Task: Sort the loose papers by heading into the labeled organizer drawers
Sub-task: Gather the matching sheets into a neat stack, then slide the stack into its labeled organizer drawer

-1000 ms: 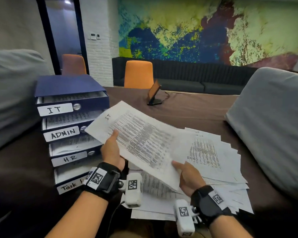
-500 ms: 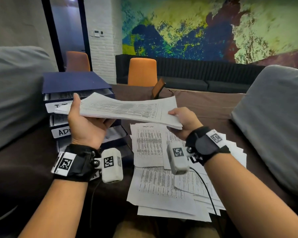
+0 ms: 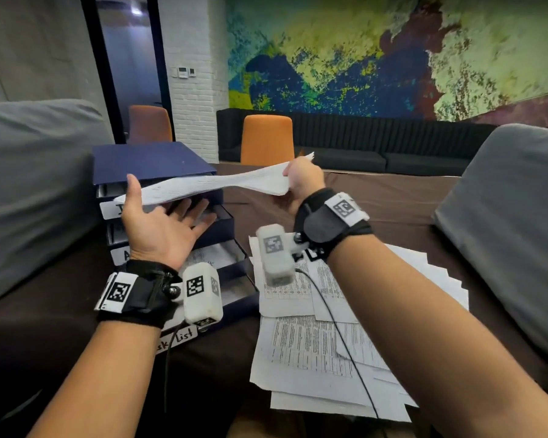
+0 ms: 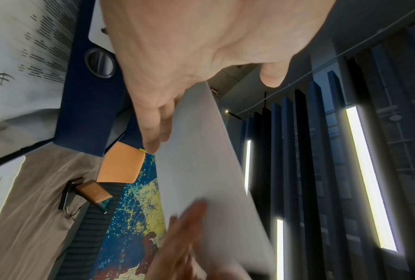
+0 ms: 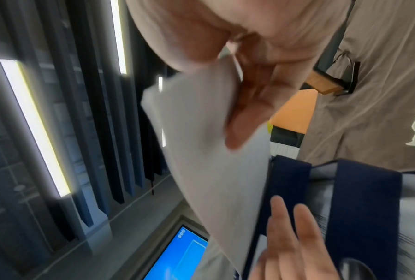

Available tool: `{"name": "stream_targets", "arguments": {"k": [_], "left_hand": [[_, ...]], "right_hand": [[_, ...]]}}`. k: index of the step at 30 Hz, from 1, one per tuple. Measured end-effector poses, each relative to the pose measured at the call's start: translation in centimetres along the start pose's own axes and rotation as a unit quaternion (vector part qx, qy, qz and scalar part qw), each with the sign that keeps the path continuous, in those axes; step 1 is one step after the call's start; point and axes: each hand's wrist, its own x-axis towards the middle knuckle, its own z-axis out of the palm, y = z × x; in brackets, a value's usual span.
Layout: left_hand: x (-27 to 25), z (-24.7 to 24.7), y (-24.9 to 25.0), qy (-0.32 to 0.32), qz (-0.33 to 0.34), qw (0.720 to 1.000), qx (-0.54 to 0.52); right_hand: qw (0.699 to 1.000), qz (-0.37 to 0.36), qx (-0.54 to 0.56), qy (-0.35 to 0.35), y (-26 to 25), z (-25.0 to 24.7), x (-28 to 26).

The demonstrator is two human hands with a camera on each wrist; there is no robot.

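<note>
The sheet [image 3: 215, 184] has moved up to the top drawer [image 3: 108, 191]. The right hand [image 3: 301, 184] pinches it; the left hand [image 3: 159, 226] lies flat and loose underneath. More papers [image 3: 314, 352] cover the table [image 3: 393, 203].

Both bare forearms reach forward, each wrist bound in a black strap carrying a white camera block. The left hand [image 3: 162, 227] lies palm-up with fingers spread and straight, thumb raised. The right hand [image 3: 301, 184] is lifted higher, fingers and thumb pinched together on a white printed sheet of paper [image 3: 209, 186].
</note>
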Motion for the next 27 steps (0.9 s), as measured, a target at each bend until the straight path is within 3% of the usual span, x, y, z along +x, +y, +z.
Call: {"name": "stream_targets", "arguments": {"k": [2,5,6,13,16,18,21,23,25,27], "left_hand": [[0.0,-0.8,-0.1,0.013,-0.012,1.0,-0.024],[0.0,-1.8,-0.3,0.013,-0.022,1.0,-0.012],[0.0,-2.0,-0.4,0.015,-0.023,1.0,-0.005],[0.1,-1.8,-0.8,0.037,-0.008,0.993,0.11],[0.6,-1.4,-0.8,0.063,0.045,0.98,0.186],[1.4,-1.1,-0.7,0.08,0.103,0.958,0.256],[3.3,-0.9,-0.4,0.081,0.169,0.904,0.385],[4.7,-0.8,-0.1,0.06,0.119,0.889,0.438],[5.6,-0.7,0.3,0.041,0.05,0.892,0.448],[6.2,-0.5,0.4,0.034,0.042,0.887,0.458]], "right_hand": [[0.997,0.003,-0.056,-0.059,0.9,2.2,-0.1],[0.967,0.089,-0.061,-0.23,1.8,4.6,-2.1],[0.959,0.098,-0.074,-0.255,2.0,4.9,-2.5],[0.963,0.059,-0.148,-0.217,4.3,2.9,-2.1],[0.961,0.034,-0.181,-0.208,5.4,1.9,-2.0],[0.957,0.029,-0.19,-0.216,6.0,1.3,-2.1],[0.955,0.015,-0.199,-0.219,7.2,0.3,-2.0],[0.954,0.009,-0.207,-0.217,7.8,-0.4,-1.8],[0.955,0.014,-0.203,-0.216,8.4,-1.1,-1.8],[0.956,0.017,-0.201,-0.213,8.9,-2.0,-1.6]]}}
